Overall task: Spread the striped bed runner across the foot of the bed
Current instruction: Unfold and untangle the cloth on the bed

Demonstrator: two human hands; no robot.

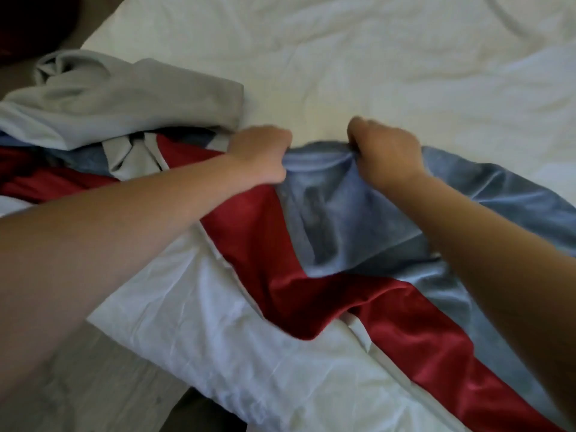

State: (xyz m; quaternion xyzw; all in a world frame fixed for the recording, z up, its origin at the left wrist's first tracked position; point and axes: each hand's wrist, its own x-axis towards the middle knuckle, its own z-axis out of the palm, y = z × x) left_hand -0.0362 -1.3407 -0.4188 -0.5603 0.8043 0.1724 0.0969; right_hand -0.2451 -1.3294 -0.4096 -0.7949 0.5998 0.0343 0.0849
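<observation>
As left hand (pixel 261 154), right hand (pixel 386 151) grip runner (pixel 330 219) edge, bed (pixel 405 73) lies beyond.

Grey wood floor (pixel 103 381) — dim, soft light

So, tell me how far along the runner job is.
Done: the striped runner is already on the bed, its right part partly stretched out. In hand: the left hand and right hand both grip its blue edge. Still to do: the runner's left part lies bunched beside a grey cloth, and the folds need smoothing.
</observation>
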